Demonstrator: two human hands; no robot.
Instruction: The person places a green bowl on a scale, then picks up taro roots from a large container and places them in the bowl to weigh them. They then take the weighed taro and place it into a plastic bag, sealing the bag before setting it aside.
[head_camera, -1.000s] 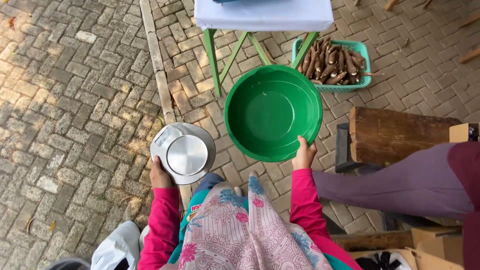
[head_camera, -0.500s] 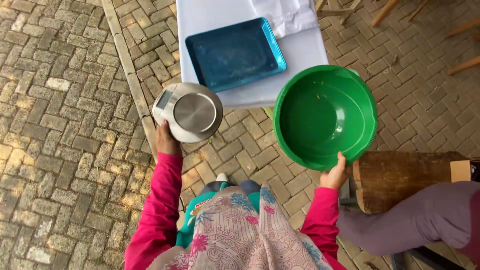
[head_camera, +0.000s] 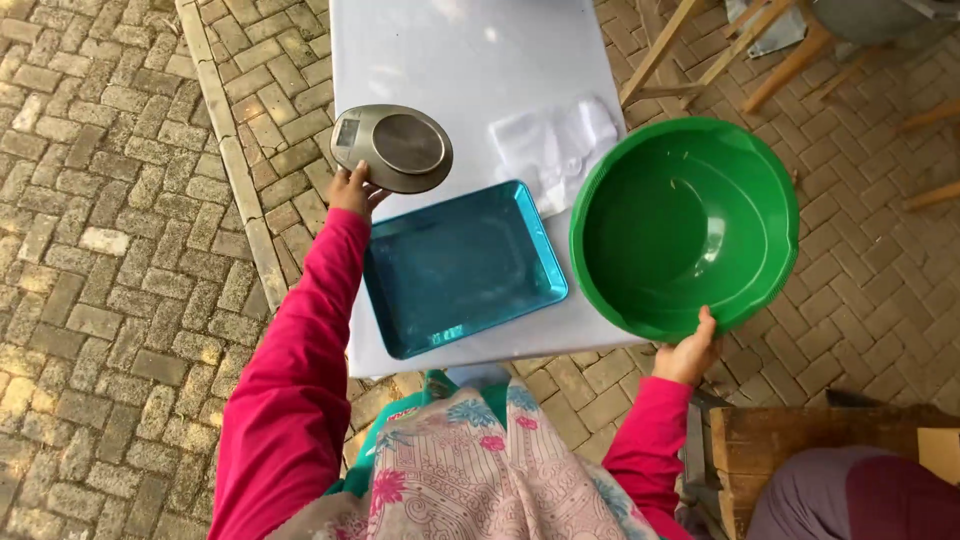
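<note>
- At centre left, our left hand (head_camera: 352, 190) pinches the near rim of the round steel kitchen scale (head_camera: 391, 148), thumb on top and fingers underneath. Held by one edge over the corner of the white table (head_camera: 440, 60), the scale could tip and drop onto the brick paving (head_camera: 110, 250).
- Just below it lies the blue tray (head_camera: 462, 266), reaching close to the table's near edge; a knock from our sleeve could push it off.
- At upper centre, a folded white cloth (head_camera: 556, 148) could be trapped under whatever lands there.
- At right, our right hand (head_camera: 688, 352) grips the green basin (head_camera: 685, 226) by its lower rim, thumb inside; the other fingers are probably curled beneath, though hidden. Tilted and overhanging the table, the basin could slip.
</note>
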